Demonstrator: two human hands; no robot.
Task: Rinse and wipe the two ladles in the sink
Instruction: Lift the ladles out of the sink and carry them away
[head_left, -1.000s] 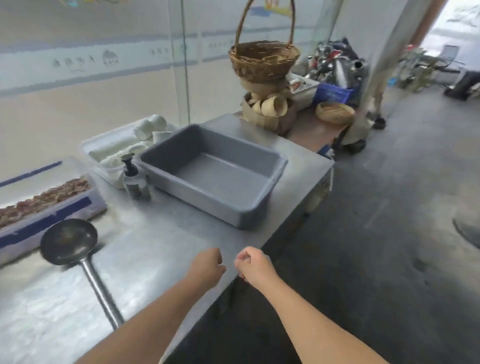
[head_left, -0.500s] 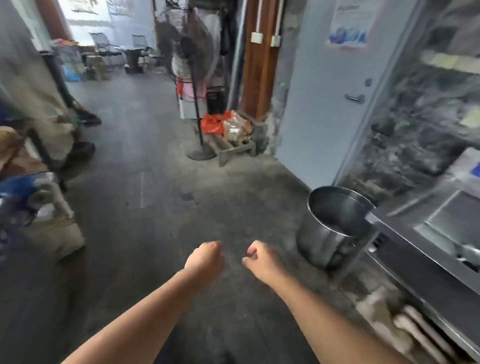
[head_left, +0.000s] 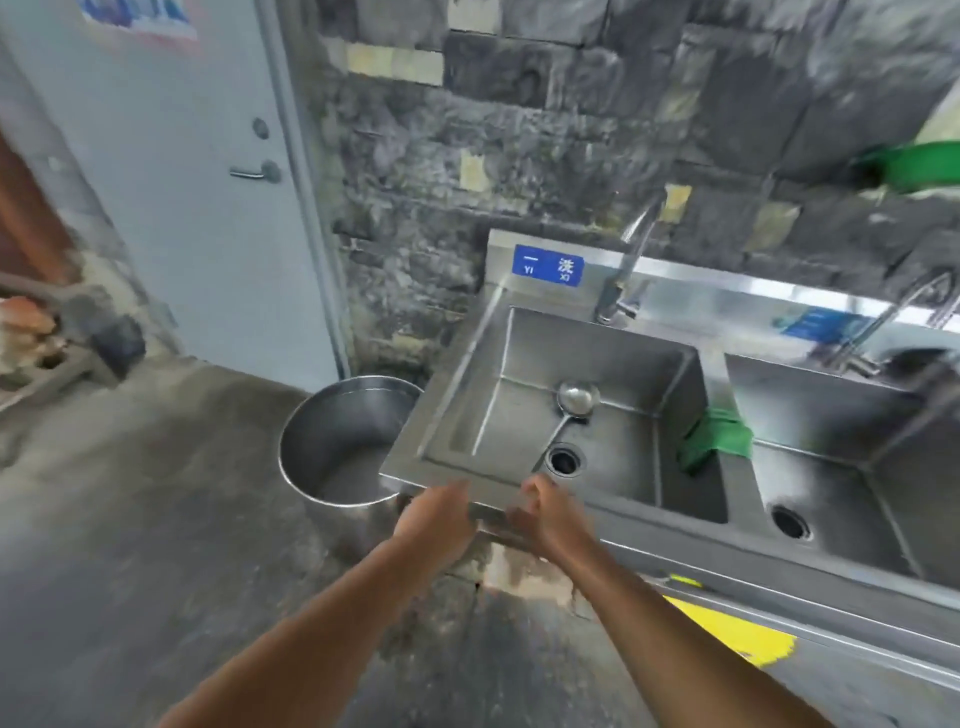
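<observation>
Ladle: one steel ladle (head_left: 576, 399) lies on the floor of the left basin (head_left: 467, 395), right of centre in the frame. Its bowl faces up, and its thin handle runs down towards the drain (head_left: 565, 460).
Second ladle: not to be seen in either basin.
Handling: probably light, stiff and hard, with no risk of breaking. The polished metal is likely to be slippery once wet.
Where to take hold: I judge the handle near its free end by the drain to be the best place, leaving the bowl clear for the water.
Left hand (head_left: 436, 514): holds nothing and sits just in front of the sink's near rim. The fingers are loosely bent and smeared by blur.
Right hand (head_left: 545, 514): also holds nothing and is close beside the left, over the near rim. The fingers are loosely curled.
Left basin contents: only the ladle. No standing water shows.
Right basin (head_left: 831, 441): nothing shows in it apart from its own drain.
Green cloth (head_left: 719, 439): draped over the divider between the basins, soft and handy for wiping.
Faucet (head_left: 631, 260): rises behind the left basin. No water is visible running.
Steel pot (head_left: 343, 441): stands on the ground just left of the sink. The inside is shiny, with no clear contents.
</observation>
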